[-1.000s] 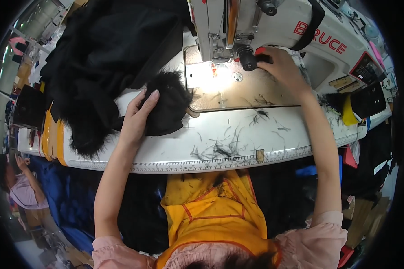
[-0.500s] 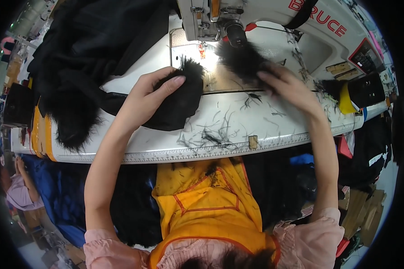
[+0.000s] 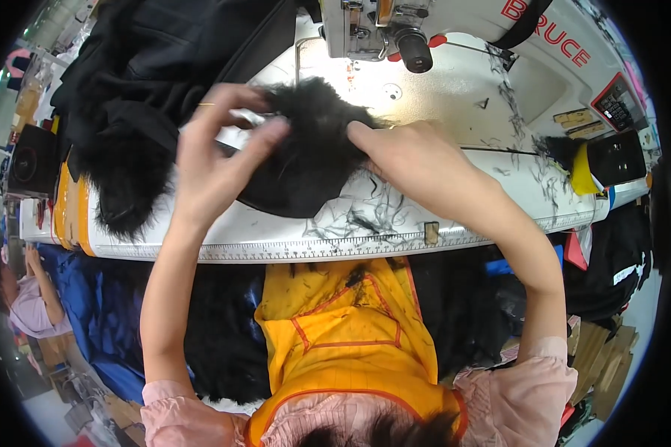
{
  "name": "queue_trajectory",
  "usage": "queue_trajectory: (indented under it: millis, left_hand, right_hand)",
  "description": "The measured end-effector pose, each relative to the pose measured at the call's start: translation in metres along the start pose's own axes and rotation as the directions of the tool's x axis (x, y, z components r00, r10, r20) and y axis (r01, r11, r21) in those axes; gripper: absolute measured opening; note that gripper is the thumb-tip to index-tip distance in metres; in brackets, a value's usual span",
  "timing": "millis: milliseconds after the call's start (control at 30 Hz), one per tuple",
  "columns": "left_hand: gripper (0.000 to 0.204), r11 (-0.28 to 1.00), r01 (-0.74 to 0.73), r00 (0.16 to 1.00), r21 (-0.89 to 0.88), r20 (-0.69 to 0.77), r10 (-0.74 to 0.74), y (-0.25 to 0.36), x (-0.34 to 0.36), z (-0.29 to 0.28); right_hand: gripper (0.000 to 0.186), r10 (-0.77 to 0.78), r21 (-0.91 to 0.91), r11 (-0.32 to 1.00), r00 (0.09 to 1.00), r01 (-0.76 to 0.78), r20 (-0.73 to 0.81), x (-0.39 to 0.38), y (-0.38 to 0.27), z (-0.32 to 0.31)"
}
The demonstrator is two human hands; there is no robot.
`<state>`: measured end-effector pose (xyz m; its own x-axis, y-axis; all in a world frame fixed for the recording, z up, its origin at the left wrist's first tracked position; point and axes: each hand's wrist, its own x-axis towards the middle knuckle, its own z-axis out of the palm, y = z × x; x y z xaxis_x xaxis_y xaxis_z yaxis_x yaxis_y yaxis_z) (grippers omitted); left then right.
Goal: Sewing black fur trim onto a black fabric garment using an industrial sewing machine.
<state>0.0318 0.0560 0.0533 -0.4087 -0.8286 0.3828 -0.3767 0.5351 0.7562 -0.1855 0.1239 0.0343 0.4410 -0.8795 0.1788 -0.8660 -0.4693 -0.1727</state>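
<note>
A tuft of black fur trim (image 3: 317, 112) lies over a piece of smooth black fabric (image 3: 294, 195) in front of the sewing machine's needle area. My right hand (image 3: 429, 164) grips the fur's right side, thumb on top and the other fingers largely hidden beneath. At its left edge is my left hand (image 3: 209, 156), slightly blurred, with thumb and fingers spread apart; the thumb tip overlaps the fur's edge. The sewing machine head (image 3: 384, 30) stands just beyond, its lamp lighting the metal plate.
Black garment fabric (image 3: 171, 52) with another furry end (image 3: 127, 194) is heaped at the left. Loose fur strands (image 3: 369, 220) litter the white table (image 3: 268, 237), whose front edge carries a ruler strip. A dark box (image 3: 611, 160) stands at right. Another person (image 3: 33, 298) sits far left.
My right hand has brought the fur leftward from beside the machine onto the black fabric. My left hand has let go of the fabric and spread its fingers.
</note>
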Motion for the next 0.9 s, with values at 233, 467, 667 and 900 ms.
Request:
queue_trajectory:
  millis: [233,467,667,900]
  left_hand:
    - [0.017,0.995,-0.092,0.908,0.034,0.413,0.070,0.013,-0.004,0.007]
    - [0.025,0.558,0.663,0.717,-0.499,0.639,-0.279,-0.019,0.002,-0.020]
    - [0.027,0.830,0.437,0.857,-0.347,0.441,-0.266,0.003,0.014,-0.018]
    - [0.025,0.989,-0.110,0.833,0.102,0.553,0.036,0.027,-0.002,-0.013]
  right_hand:
    - [0.031,0.021,0.027,0.999,0.998,-0.019,-0.055,-0.007,-0.019,-0.008]
    - [0.026,-0.011,0.276,0.947,0.874,0.166,-0.485,-0.015,-0.017,0.003]
    - [0.041,-0.151,0.244,0.952,0.976,0.186,-0.157,-0.016,-0.016,-0.009]
    - [0.019,-0.088,-0.172,0.984,0.963,0.045,-0.253,-0.008,-0.029,-0.011]
